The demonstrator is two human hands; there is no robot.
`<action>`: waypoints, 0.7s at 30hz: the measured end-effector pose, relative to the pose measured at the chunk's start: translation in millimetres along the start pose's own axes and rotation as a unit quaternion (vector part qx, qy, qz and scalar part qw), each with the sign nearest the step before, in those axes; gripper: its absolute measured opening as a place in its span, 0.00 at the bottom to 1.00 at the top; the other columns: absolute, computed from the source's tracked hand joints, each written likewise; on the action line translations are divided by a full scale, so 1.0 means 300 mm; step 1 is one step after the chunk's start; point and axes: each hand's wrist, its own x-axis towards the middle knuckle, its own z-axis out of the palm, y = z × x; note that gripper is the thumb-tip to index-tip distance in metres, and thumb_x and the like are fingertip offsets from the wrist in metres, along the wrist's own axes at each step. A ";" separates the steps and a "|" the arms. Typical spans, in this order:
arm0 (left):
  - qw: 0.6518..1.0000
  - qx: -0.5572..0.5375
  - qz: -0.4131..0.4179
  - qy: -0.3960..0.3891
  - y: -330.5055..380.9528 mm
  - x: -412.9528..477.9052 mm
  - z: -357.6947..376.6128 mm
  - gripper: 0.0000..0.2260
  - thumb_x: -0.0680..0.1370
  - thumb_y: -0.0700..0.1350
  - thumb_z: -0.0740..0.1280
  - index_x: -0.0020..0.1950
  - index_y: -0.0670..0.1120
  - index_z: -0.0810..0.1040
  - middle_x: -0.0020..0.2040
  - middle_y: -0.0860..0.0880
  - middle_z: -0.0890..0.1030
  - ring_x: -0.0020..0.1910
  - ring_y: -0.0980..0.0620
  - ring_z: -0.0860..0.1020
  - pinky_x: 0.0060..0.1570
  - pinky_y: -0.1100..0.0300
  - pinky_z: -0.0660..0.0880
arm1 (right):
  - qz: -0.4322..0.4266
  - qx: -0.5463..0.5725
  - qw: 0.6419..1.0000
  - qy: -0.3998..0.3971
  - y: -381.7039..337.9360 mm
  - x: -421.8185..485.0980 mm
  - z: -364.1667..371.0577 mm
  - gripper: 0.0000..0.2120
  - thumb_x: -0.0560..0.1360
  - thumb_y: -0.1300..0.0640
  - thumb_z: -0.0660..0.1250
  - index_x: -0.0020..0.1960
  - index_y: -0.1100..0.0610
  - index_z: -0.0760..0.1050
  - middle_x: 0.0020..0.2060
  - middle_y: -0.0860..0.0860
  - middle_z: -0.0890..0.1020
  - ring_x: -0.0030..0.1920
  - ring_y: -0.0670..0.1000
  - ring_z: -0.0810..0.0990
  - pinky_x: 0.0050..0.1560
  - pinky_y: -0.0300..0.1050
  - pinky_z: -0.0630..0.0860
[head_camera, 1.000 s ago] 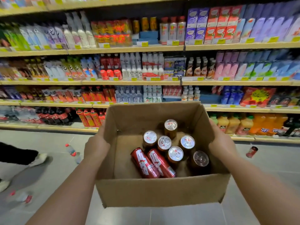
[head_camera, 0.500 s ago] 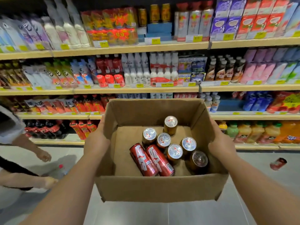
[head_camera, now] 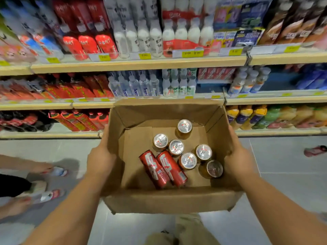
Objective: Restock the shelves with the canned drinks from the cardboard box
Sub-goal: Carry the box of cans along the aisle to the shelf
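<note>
I carry an open cardboard box (head_camera: 169, 200) in front of me. My left hand (head_camera: 100, 160) holds its left wall and my right hand (head_camera: 238, 160) holds its right wall, fingers hidden beneath or behind the cardboard. Inside, two red cans (head_camera: 162, 169) lie on their sides and several gold cans (head_camera: 184, 127) stand upright with silver tops showing. The shelves (head_camera: 141, 63) of bottled and canned drinks rise just beyond the box.
Another person crouches at the left, a hand (head_camera: 42, 167) and a bottle (head_camera: 59, 171) near the grey tiled floor. A red can (head_camera: 315, 150) lies on the floor at the right. My own leg (head_camera: 187, 228) shows below the box.
I have walked closer to the shelves, which now fill the upper view. The box stays in the same two-handed hold. The person at the left has come nearer.
</note>
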 end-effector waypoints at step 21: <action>0.989 0.009 -0.063 -0.134 -0.533 0.667 1.218 0.39 0.76 0.35 0.60 0.75 0.63 0.43 0.41 0.41 0.76 0.41 0.35 0.77 0.46 0.45 0.75 | 0.098 -0.020 0.993 -0.069 0.334 0.592 1.288 0.42 0.75 0.67 0.62 0.75 0.38 0.43 0.42 0.54 0.74 0.39 0.54 0.73 0.49 0.53 0.75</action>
